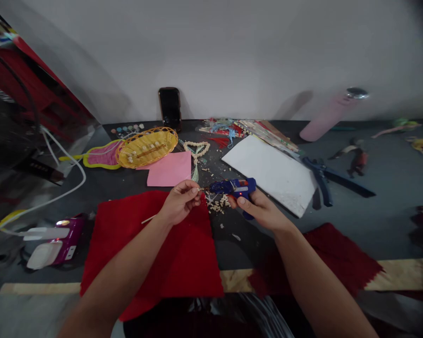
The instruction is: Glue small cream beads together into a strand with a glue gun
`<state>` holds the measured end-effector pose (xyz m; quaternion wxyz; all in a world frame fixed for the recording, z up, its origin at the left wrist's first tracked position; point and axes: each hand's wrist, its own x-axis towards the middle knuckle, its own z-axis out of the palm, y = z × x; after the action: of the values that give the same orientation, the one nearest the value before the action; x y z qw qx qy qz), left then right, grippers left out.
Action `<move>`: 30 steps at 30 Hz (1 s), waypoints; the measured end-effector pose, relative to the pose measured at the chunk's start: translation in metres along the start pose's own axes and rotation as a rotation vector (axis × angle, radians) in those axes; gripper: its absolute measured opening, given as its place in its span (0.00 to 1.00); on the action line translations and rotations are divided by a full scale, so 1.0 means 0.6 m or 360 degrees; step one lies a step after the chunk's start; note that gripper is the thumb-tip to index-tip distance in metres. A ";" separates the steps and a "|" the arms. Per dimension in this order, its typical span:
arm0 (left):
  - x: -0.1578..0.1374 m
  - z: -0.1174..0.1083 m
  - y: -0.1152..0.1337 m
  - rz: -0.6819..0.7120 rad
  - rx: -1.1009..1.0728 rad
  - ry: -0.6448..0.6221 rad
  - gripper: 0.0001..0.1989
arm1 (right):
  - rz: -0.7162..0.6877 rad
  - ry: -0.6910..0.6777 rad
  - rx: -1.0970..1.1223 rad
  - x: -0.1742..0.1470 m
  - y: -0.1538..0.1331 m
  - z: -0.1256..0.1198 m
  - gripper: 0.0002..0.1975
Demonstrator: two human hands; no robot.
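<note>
My right hand (257,207) is wrapped round the grip of a blue hot glue gun (227,187), whose small red light is lit. Its nozzle points left, right at the fingertips of my left hand (181,201). Those fingers are pinched together on something too small to make out. Under the glue gun lies a scatter of small pale cut pieces (216,204). A red felt sheet (155,253) spreads beneath my left hand, with a thin pale stick (148,219) on it. Just beyond is a heart-shaped beaded ornament (196,151) with a pale green tassel.
A yellow wicker basket (151,146) and pink paper (171,170) sit at left. A phone (170,108) leans on the wall. Rightward are a white board (271,173), dark-handled pliers (322,183), a pink bottle (329,115) and red cloth (334,253). A cabled purple device (68,241) is near left.
</note>
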<state>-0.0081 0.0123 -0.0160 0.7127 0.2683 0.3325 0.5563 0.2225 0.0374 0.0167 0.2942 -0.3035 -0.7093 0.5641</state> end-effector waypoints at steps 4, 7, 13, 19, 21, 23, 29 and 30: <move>0.001 0.000 0.000 0.0010 0.0004 -0.0002 0.05 | -0.0010 -0.0003 -0.0009 0.000 0.000 -0.001 0.14; 0.001 0.000 0.000 0.0011 -0.0012 -0.0007 0.05 | -0.0011 -0.0018 -0.0034 -0.001 0.001 -0.003 0.14; -0.001 0.002 0.001 0.0004 0.0011 0.0004 0.05 | 0.0002 -0.0016 -0.0050 -0.002 0.006 -0.005 0.13; -0.003 0.006 0.005 0.0020 -0.0014 0.0025 0.06 | 0.0071 0.0383 0.0145 -0.014 0.025 -0.036 0.13; -0.003 0.006 0.005 0.0021 -0.0011 0.0018 0.06 | 0.0126 0.0727 0.0227 -0.019 0.035 -0.060 0.15; -0.003 0.005 0.004 0.0022 -0.0003 0.0001 0.05 | 0.0179 0.1060 0.0248 -0.021 0.045 -0.086 0.16; -0.003 0.005 0.000 0.0012 0.0009 -0.0022 0.06 | 0.0385 0.1356 -0.0107 -0.021 0.071 -0.135 0.22; -0.003 0.005 -0.001 0.0014 0.0010 -0.0025 0.06 | 0.0385 0.1357 -0.0167 -0.021 0.076 -0.139 0.25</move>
<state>-0.0062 0.0102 -0.0141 0.7120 0.2764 0.3275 0.5562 0.2987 0.0879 -0.0129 0.4764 -0.6042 -0.5117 0.3822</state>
